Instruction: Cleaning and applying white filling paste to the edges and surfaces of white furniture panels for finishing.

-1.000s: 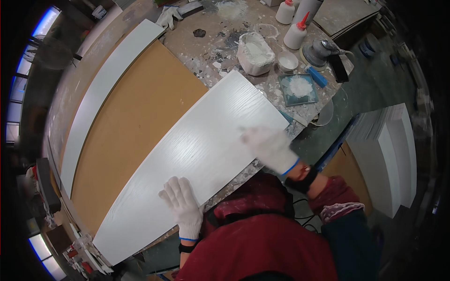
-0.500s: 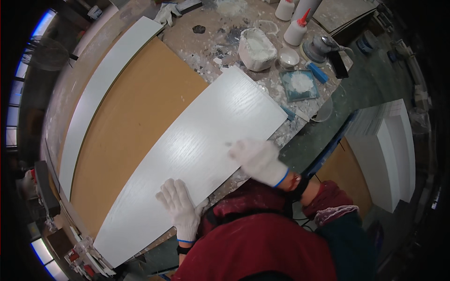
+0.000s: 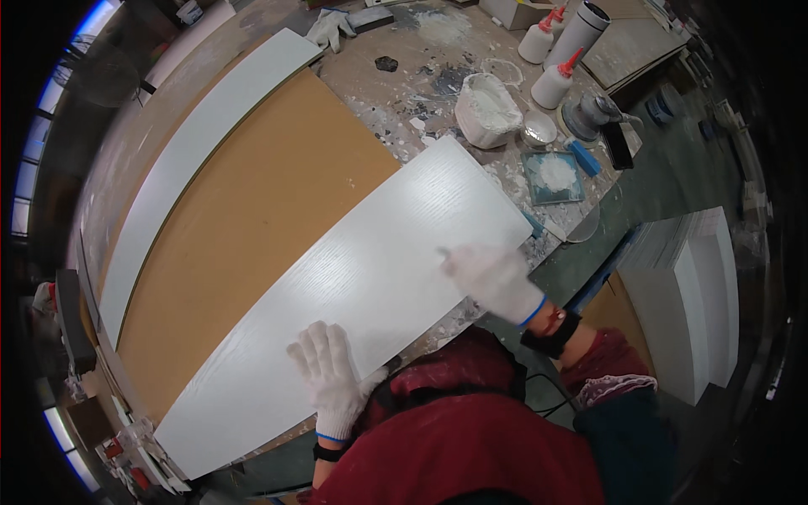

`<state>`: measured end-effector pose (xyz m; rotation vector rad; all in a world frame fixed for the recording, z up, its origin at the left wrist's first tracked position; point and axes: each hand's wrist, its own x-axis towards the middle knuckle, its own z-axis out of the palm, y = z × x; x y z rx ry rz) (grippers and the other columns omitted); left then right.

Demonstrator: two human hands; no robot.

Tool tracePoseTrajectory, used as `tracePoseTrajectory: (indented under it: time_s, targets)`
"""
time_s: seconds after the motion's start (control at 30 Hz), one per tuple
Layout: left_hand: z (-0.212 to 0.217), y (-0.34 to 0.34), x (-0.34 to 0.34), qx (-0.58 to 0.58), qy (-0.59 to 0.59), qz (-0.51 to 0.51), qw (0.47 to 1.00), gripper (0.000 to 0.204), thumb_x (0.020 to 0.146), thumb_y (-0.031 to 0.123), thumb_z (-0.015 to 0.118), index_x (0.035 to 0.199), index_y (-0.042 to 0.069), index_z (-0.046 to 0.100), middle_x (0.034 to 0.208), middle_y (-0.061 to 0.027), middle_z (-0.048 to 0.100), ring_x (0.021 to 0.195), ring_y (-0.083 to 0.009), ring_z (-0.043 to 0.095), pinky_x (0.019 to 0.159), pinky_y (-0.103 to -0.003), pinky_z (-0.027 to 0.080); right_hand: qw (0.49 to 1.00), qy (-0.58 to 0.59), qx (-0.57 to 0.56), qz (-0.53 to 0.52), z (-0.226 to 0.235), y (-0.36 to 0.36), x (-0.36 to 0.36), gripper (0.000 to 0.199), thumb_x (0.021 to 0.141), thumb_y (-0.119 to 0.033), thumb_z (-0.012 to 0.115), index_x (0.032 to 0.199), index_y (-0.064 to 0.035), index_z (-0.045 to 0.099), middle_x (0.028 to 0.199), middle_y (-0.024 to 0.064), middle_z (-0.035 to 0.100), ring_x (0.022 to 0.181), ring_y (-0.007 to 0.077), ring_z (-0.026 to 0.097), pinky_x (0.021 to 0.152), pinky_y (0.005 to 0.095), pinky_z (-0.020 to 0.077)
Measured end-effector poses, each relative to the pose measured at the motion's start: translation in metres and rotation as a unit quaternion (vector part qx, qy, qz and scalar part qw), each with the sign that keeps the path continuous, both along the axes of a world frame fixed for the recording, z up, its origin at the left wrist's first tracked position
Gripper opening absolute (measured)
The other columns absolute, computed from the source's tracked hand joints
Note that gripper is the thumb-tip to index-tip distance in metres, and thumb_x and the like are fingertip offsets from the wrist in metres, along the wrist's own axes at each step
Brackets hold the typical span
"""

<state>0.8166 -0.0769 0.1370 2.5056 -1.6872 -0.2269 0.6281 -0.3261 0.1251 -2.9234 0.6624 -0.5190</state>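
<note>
A white, wood-grained panel (image 3: pixel 370 269) with one curved edge lies across the workbench in front of me. My left hand (image 3: pixel 326 370), in a white knit glove, rests flat on the panel near its front edge, fingers stretched out and holding nothing. Over the panel's right part is my right hand (image 3: pixel 492 278), also gloved and blurred by motion. Its fingers look drawn together, with a small greyish spot at their tips that I cannot make out. Beyond the panel lie a bare brown board (image 3: pixel 269 202) and a curved white strip (image 3: pixel 189 160).
On the paint-spattered bench (image 3: pixel 421 71) stand a tub of white paste (image 3: pixel 488 109), several red-tipped bottles (image 3: pixel 552 84), a power sander (image 3: pixel 589 116) and a blue tray with white paste (image 3: pixel 553 177). Stacked white curved panels (image 3: pixel 682 295) stand at the right. A spare glove (image 3: pixel 331 29) lies far off.
The view has shifted a little, so the bench things appear farther right and lower. My right hand is still over the panel's right part, blurred; my left hand stays flat on it.
</note>
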Motion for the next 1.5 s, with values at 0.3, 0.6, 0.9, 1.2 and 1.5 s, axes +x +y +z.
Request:
tracePoseTrajectory:
  time_s: [0.3, 0.6, 0.9, 1.2, 1.5]
  targets:
    - [-0.007, -0.001, 0.003, -0.038, -0.041, -0.019, 0.998, 0.096, 0.079, 0.073, 0.048, 0.135, -0.005, 0.04, 0.141, -0.0286, 0.037, 0.132, -0.0495, 0.031, 0.109, -0.065, 0.017, 0.996, 0.058, 0.064, -0.015, 0.008, -0.044, 0.051, 0.019, 0.092, -0.023, 0.048, 0.085, -0.006, 0.054, 0.074, 0.0138, 0.062, 0.059, 0.0321, 0.064, 0.05, 0.0433, 0.0506]
    - [-0.007, -0.014, 0.008, -0.11, -0.052, -0.004, 0.993, 0.068, 0.088, 0.059, 0.047, 0.117, -0.002, 0.056, 0.121, -0.0214, 0.053, 0.112, -0.0427, 0.049, 0.099, -0.062, 0.034, 0.939, 0.226, 0.043, -0.255, 0.031, -0.136, 0.076, 0.014, 0.092, -0.017, 0.047, 0.092, -0.0058, 0.056, 0.078, 0.0165, 0.064, 0.076, 0.0349, 0.068, 0.06, 0.0447, 0.0544]
    - [0.0, -0.002, 0.007, -0.102, 0.006, -0.012, 0.995, 0.083, 0.082, 0.068, 0.049, 0.126, -0.002, 0.052, 0.13, -0.0223, 0.051, 0.128, -0.0431, 0.041, 0.109, -0.061, 0.023, 0.994, 0.111, -0.008, 0.007, 0.039, -0.057, 0.079, 0.021, 0.095, -0.024, 0.047, 0.088, -0.0063, 0.055, 0.075, 0.0143, 0.064, 0.067, 0.0338, 0.067, 0.057, 0.0428, 0.0536]
    - [0.007, 0.066, 0.004, -0.052, 0.005, 0.24, 0.969, 0.082, 0.076, 0.04, 0.074, 0.137, -0.004, 0.04, 0.144, -0.0263, 0.037, 0.137, -0.0426, 0.029, 0.115, -0.051, 0.018, 0.981, 0.139, -0.089, -0.102, 0.009, -0.095, 0.037, 0.022, 0.096, -0.03, 0.048, 0.088, -0.0104, 0.054, 0.071, 0.0133, 0.061, 0.064, 0.0326, 0.064, 0.05, 0.0437, 0.0509]
    - [-0.011, 0.074, -0.025, -0.21, -0.038, 0.3, 0.93, 0.058, 0.082, 0.032, 0.069, 0.126, -0.003, 0.054, 0.131, -0.0244, 0.052, 0.126, -0.0403, 0.045, 0.111, -0.05, 0.025, 0.856, 0.199, 0.173, 0.445, 0.021, 0.117, 0.055, 0.012, 0.086, -0.021, 0.055, 0.091, -0.0141, 0.064, 0.068, 0.0072, 0.06, 0.059, 0.0284, 0.064, 0.05, 0.0391, 0.051]
